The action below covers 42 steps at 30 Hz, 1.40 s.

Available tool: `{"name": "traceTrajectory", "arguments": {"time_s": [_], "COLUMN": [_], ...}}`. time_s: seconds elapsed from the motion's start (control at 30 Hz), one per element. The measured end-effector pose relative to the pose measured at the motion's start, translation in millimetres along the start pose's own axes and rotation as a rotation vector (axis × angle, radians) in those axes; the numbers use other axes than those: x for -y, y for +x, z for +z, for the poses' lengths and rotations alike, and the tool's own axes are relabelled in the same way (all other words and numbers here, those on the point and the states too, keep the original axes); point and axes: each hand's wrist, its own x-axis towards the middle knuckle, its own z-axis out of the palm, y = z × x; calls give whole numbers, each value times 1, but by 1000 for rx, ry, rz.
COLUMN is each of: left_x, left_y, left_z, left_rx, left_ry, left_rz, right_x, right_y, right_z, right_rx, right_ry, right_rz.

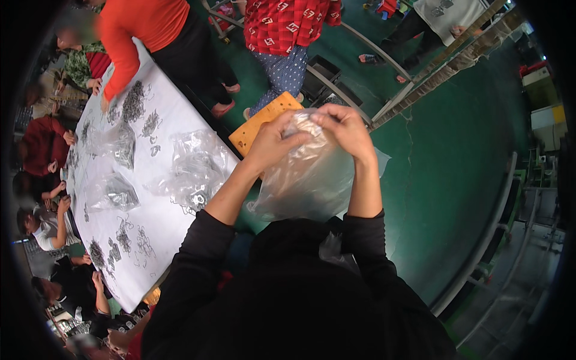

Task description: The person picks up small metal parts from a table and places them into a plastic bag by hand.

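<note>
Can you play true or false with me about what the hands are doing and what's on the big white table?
1. Both hands, the left hand and the right hand, hold a clear plastic bag. True.
2. The bag lies flat on the white table. False: it is held up over the green floor, beside the table.
3. Small dark metal parts lie in heaps on the table. True.
4. The table holds no other bags. False: more clear bags lie there.

We are seeing a clear plastic bag (306, 174), a white table (168, 114) (dotted grey), and a green floor (444, 156).
</note>
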Motion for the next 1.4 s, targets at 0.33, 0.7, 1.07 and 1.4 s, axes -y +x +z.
{"name": "traceTrajectory", "arguments": {"time_s": [0.33, 0.7, 1.07, 1.4], "left_x": [53, 63, -64, -39], "left_y": [-82, -85, -119, -139], "left_z": [-41, -50, 5, 43], "left_rx": [203, -491, 776, 458], "left_ry": [-7, -376, -163, -254], "left_rz": [-426, -306, 23, 251], "right_x": [-18, -23, -33, -61], "right_y": [-19, -22, -6, 44], "right_z": [-56, -45, -20, 9], "right_rx": [-456, -697, -703, -506], "right_ry": [-91, -234, -123, -610], "right_rz": [2, 28, -109, -119]}}
